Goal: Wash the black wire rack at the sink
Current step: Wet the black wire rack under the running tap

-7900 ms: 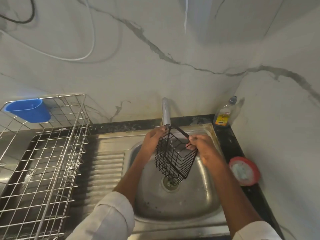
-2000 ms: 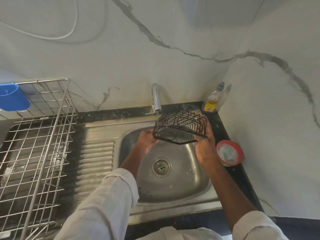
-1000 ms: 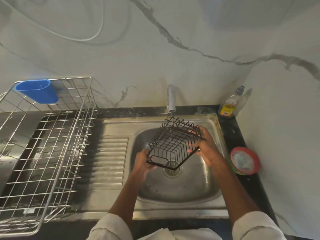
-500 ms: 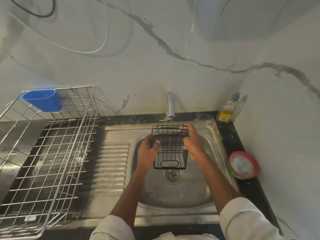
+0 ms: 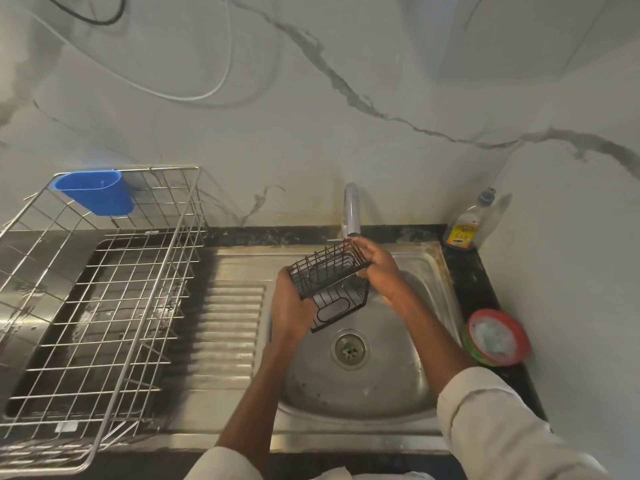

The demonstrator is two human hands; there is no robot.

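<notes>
Two hands hold the rack (image 5: 329,285) over the sink (image 5: 426,271), just below the tap (image 5: 351,209) at about twelve o'clock of the bowl. Our left hand (image 5: 291,306) cups the rack's nine o'clock side, fingers curled round its wires; our right hand (image 5: 377,268) grips the far corner at two o'clock, fingers wrapped over the top edge. The rack is tilted, one open face turned up toward us, its lower end hanging above the drain (image 5: 349,349) without touching the bowl. We cannot tell whether water is running; no stream shows at the spout. We judge that we are in the rinsing step, turning the rack to bring each face under the tap. The next move calls for a firm hold at both ends while we roll it, keeping the wires clear of the spout. The soap bottle (image 5: 465,226) stands at two o'clock on the surface, the red dish (image 5: 498,337) at three o'clock, and the drying basket (image 5: 104,306) with its blue cup (image 5: 95,197) waits at nine o'clock, a likely place to set it.
</notes>
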